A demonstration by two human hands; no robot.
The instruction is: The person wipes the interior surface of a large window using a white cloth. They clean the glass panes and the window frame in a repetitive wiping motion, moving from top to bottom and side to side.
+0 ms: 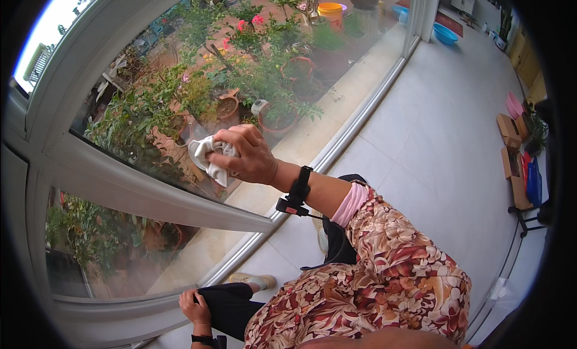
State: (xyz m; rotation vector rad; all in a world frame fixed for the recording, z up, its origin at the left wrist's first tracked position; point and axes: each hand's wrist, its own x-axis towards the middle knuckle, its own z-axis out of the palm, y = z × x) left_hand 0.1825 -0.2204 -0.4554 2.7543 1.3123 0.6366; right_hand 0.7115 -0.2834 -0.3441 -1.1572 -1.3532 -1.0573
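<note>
My right hand (247,155) grips a crumpled white cloth (215,156) and holds it up to the large glass pane (252,108) of a sliding door. A black band with a small box circles the right wrist. Lower left, my left hand (196,306) rests on my knee in black trousers (230,306), beside the door frame, with nothing held in it. The pane looks hazy in places, and potted plants show through it. Between the two panes runs a broad white door stile (180,191).
A metal floor track (342,150) runs along the door. Pale floor tiles (428,123) spread to the right. A blue basin (445,34) stands farther along. Cardboard boxes (511,132) and a blue bag (534,182) lie by the right side. Outside stands an orange bucket (330,15).
</note>
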